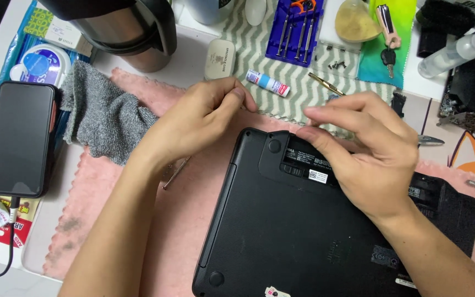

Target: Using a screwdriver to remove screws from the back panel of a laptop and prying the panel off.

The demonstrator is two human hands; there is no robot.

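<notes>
**Hand Position at the Rear Edge of an Inverted Laptop**

Pink fleece matting covers the white worktop [193, 63], and a black plastic laptop [303, 231] lies on it, underside up. Its long axis runs diagonally, from the far corner beneath the hands down toward the wearer's right.

1. Right hand [372, 157]: rests directly on the laptop's far edge, over the recessed battery-bay area with its white sticker. Thumb and forefinger are pressed together at the rim; whether a small part sits between them cannot be told.
2. Left hand [204, 121]: held just off the laptop's far left corner, above the mat, not touching the casing. Fingers are curled with thumb against forefinger in a pinch; contents not visible.
3. Of the two, the right hand is nearer to the laptop; the left hand stands just beside it.

Surrounding items:
- Grey knitted cloth [103, 113], left of the left hand.
- Black smartphone [20, 137] on a cable, further left.
- Blue tray of slim screwdrivers [295, 30], beyond both hands.
- Small white-and-blue tube [268, 82], just beyond the fingertips.
- Loose dark screws [336, 63], beyond the right hand.
</notes>
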